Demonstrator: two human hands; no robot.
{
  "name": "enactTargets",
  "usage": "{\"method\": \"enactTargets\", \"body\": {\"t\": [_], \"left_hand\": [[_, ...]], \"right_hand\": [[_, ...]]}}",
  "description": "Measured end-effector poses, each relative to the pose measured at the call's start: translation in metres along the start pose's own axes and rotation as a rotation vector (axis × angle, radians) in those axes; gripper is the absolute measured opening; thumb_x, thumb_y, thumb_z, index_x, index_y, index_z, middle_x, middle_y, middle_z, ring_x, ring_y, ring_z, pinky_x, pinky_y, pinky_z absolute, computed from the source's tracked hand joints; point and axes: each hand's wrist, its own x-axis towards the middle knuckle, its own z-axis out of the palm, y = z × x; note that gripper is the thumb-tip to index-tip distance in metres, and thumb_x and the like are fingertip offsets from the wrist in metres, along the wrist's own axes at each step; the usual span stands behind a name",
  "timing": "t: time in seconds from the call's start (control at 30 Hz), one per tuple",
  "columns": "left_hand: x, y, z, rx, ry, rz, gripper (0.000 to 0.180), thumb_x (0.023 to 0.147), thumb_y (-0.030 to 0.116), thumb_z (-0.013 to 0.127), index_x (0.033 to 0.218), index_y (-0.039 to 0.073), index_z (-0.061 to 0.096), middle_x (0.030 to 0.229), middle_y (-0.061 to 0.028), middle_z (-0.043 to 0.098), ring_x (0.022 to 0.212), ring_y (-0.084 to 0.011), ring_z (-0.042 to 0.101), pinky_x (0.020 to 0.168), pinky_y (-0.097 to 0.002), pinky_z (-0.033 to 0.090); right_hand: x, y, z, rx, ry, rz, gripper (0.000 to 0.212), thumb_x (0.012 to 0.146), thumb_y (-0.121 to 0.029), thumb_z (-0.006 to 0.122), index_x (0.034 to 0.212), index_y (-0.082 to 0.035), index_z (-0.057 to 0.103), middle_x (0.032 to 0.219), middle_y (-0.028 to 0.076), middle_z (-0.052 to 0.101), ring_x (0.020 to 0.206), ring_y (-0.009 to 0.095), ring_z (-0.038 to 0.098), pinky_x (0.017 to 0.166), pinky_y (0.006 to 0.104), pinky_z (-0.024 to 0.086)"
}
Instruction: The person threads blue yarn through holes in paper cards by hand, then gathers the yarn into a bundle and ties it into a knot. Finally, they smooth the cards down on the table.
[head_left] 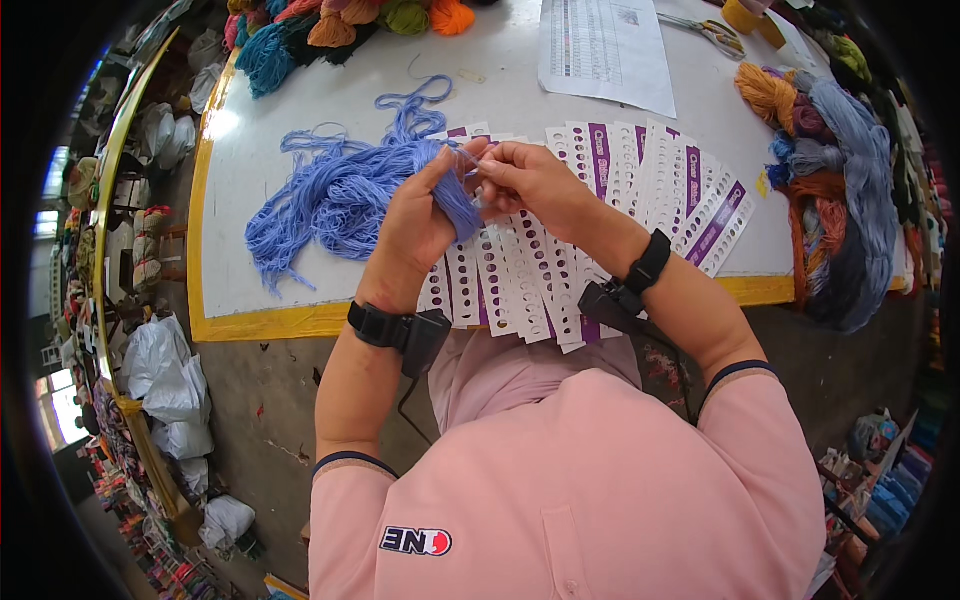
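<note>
A loose heap of periwinkle-blue embroidery thread (335, 195) lies on the white table, with a bundle of it running up into my hands. My left hand (415, 220) is closed around that bundle, thumb raised along the strands. Close beside it, the fingertips of my right hand (535, 180) are pinched together on a thin blue strand. Both hands are above a fan of white thread cards (545, 265) with rows of punched holes and purple bands. More of these cards (700, 215) spread out to the right, partly under my right forearm.
A printed sheet (605, 60) and scissors (722, 38) lie at the table's far side. Coloured skeins (345, 25) are piled at the far left, others (850, 170) over the right edge. Yellow tape (265, 325) lines the table. White plastic bags (165, 370) stand at left.
</note>
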Motion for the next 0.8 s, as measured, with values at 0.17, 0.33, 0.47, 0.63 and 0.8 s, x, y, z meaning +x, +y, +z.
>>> {"method": "enactTargets", "body": {"t": [0.17,0.33,0.47,0.63,0.8], "left_hand": [[-0.005,0.000,0.005,0.031,0.051,-0.015,0.047,0.101,0.028,0.043,0.138,0.000,0.041,0.120,-0.0130,0.056,0.102,-0.0232,0.060,0.088,-0.0489,0.052],[-0.007,0.004,0.005,0.073,0.026,0.012,0.047,0.101,0.027,0.042,0.140,0.002,0.040,0.126,-0.0128,0.054,0.107,-0.0224,0.059,0.087,-0.0497,0.052],[-0.009,0.003,0.000,0.052,0.003,0.005,0.048,0.101,0.028,0.042,0.140,0.002,0.040,0.122,-0.0112,0.056,0.105,-0.0215,0.059,0.087,-0.0498,0.053],[-0.009,0.003,-0.005,-0.022,0.000,0.010,0.046,0.101,0.027,0.042,0.139,0.002,0.041,0.117,-0.0107,0.058,0.102,-0.0217,0.060,0.087,-0.0524,0.053],[-0.006,0.007,-0.009,-0.035,-0.033,0.018,0.043,0.101,0.027,0.041,0.136,0.002,0.043,0.119,-0.0111,0.057,0.103,-0.0235,0.060,0.087,-0.0537,0.052]], "right_hand": [[0.004,-0.007,0.025,0.042,0.114,0.055,0.017,0.092,-0.023,0.064,0.093,-0.007,0.062,0.078,0.001,0.061,0.064,0.005,0.055,0.055,0.0266,0.052],[0.008,0.002,0.022,0.104,0.102,0.014,0.015,0.091,-0.023,0.065,0.094,-0.008,0.063,0.078,0.000,0.061,0.064,0.006,0.056,0.055,0.0273,0.053],[0.003,-0.001,0.024,0.116,0.101,0.035,0.014,0.091,-0.022,0.065,0.094,-0.009,0.063,0.077,0.000,0.061,0.066,0.007,0.058,0.056,0.0279,0.053],[-0.005,-0.008,0.028,0.187,0.121,0.023,0.013,0.092,-0.019,0.062,0.096,-0.007,0.062,0.080,0.000,0.061,0.069,0.007,0.058,0.057,0.0275,0.054],[0.002,-0.003,0.010,0.259,0.026,-0.054,0.012,0.093,-0.014,0.059,0.098,-0.004,0.060,0.083,0.002,0.061,0.071,0.007,0.057,0.060,0.0263,0.056]]}}
